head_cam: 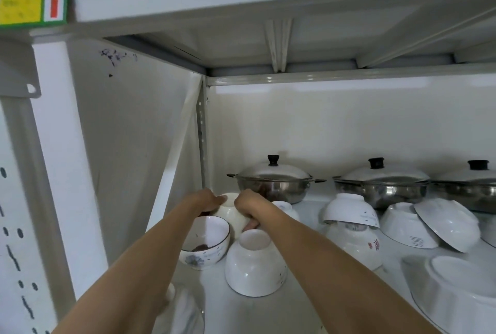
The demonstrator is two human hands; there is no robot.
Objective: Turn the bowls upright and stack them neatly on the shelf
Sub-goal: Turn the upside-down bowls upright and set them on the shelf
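Left hand (206,201) and right hand (248,206) clasp one white bowl (230,212), fingertips hidden behind it, three lidded steel pots (273,184) beyond, rightmost cut off, upright floral bowl (205,242) just nearer.

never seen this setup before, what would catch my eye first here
Both hands, left hand and right hand, grip a white bowl at the back left of the shelf. In front of it sits an upright floral bowl amid many upside-down white ones. Lidded steel pots line the back wall.
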